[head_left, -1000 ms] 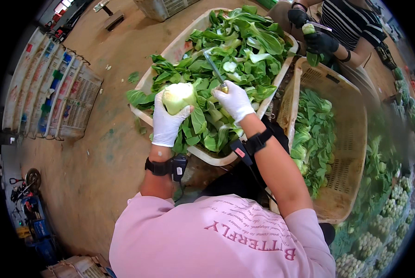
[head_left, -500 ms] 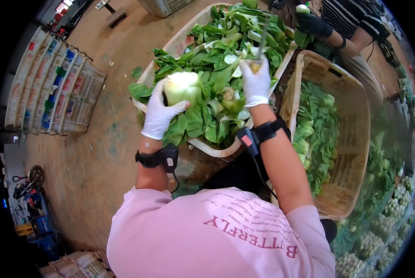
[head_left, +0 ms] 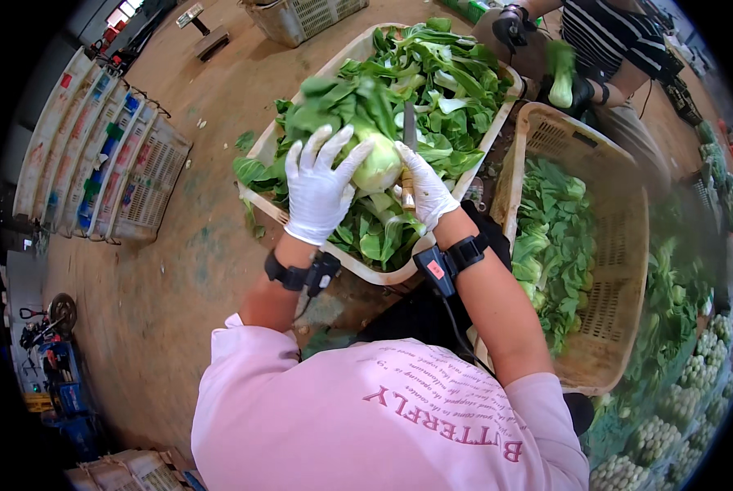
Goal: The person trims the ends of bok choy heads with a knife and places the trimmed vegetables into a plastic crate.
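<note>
A pale-based head of bok choy [head_left: 376, 170] is up between my two gloved hands, above a crate of leaves, its green tops blurred and pointing away. My left hand [head_left: 321, 192], in a white glove, bears on its left side with fingers spread around it. My right hand [head_left: 430, 195], also gloved, grips a knife [head_left: 409, 129] by its light handle, blade pointing away. The right fingertips touch the bok choy's right side. Under both hands, the pale plastic crate [head_left: 365, 268] is heaped with loose bok choy leaves [head_left: 456, 106].
At right stands another crate [head_left: 616, 286] with bok choy heads in it. Beyond it a co-worker's black-gloved hand [head_left: 581, 94] holds a bok choy. Bagged vegetables [head_left: 657, 434] lie at lower right. Stacked crates [head_left: 96, 151] stand left; a platform scale [head_left: 211, 42] is at far left.
The bok choy has turned over: its base now faces me and its leaves point away. My right hand has come nearer with the knife and meets it. My left hand has shifted slightly right.
</note>
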The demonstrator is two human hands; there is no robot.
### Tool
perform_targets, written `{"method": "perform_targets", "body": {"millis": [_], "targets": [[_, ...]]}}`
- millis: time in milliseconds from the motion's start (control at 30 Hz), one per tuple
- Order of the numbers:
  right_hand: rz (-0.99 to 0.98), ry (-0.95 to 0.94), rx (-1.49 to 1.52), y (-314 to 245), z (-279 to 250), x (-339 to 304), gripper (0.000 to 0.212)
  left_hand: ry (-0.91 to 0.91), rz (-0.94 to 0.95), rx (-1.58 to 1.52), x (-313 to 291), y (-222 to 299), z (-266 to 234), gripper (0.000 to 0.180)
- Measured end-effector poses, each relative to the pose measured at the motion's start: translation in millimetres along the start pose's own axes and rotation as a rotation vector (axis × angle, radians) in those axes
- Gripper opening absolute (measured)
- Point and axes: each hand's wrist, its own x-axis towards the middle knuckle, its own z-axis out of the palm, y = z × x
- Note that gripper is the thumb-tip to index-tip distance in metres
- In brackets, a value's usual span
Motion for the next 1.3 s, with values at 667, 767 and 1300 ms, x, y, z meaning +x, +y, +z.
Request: {"method": "perform_targets", "body": {"millis": [667,767,1300], "targets": [[-0.392,0.195,0.21,3.6,-7.0,3.8,0.021,-0.343,-0.023,-0.264,-35.4,50.5,55.2,0.018],[-0.508,0.301,0.018,-12.7,18.7,-16.7,0.026,-0.345,-0.235,-0.395,-44.4,34.6,51.1,0.046],[-0.827,0.27,-0.979,16.8,15.5,-8.0,0.036,0.255,-1.157,-2.024,-39.3,30.5,88.1,0.038]]}}
